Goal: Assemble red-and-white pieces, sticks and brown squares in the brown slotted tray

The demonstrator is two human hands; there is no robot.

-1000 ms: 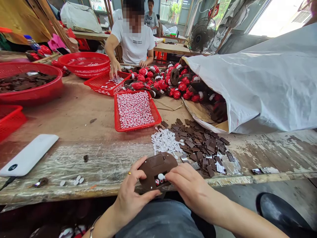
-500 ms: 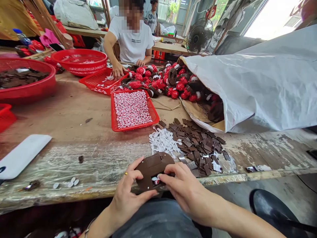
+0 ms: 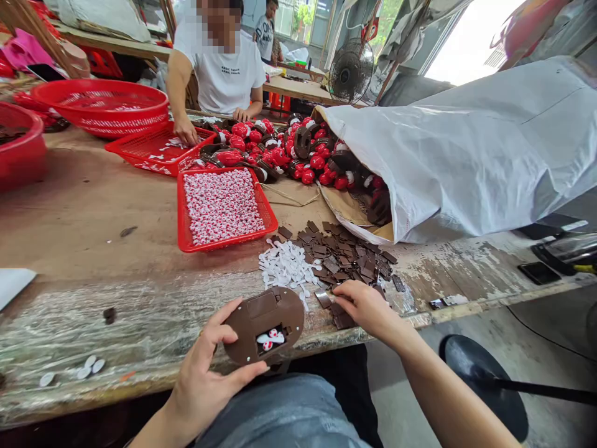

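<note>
My left hand [image 3: 212, 354] grips a rounded brown plastic toy base [image 3: 265, 311] by its left side, thumb below and fingers above. In the base's opening lie a white plastic spoon [image 3: 265, 339] and small red-and-white balls [image 3: 267, 345]. My right hand [image 3: 361, 305] is at the near edge of a pile of small brown plastic covers [image 3: 345, 249], thumb and forefinger closed round the edge of one cover. Left of that pile is a heap of white plastic spoons [image 3: 286, 264].
A red basket [image 3: 227, 246] of red-and-white balls stands mid-table. Behind are red-and-brown toys [image 3: 280, 149] spilling from a large white sack [image 3: 466, 162]. Opposite, a person in a white shirt [image 3: 224, 74] reaches into another red basket [image 3: 140, 146]. White discs [image 3: 91, 367] lie near the front left edge.
My right hand has left the base's opening and moved right to the brown covers. The base, still in my left hand, shows its opening uncovered. The view has shifted to the right.
</note>
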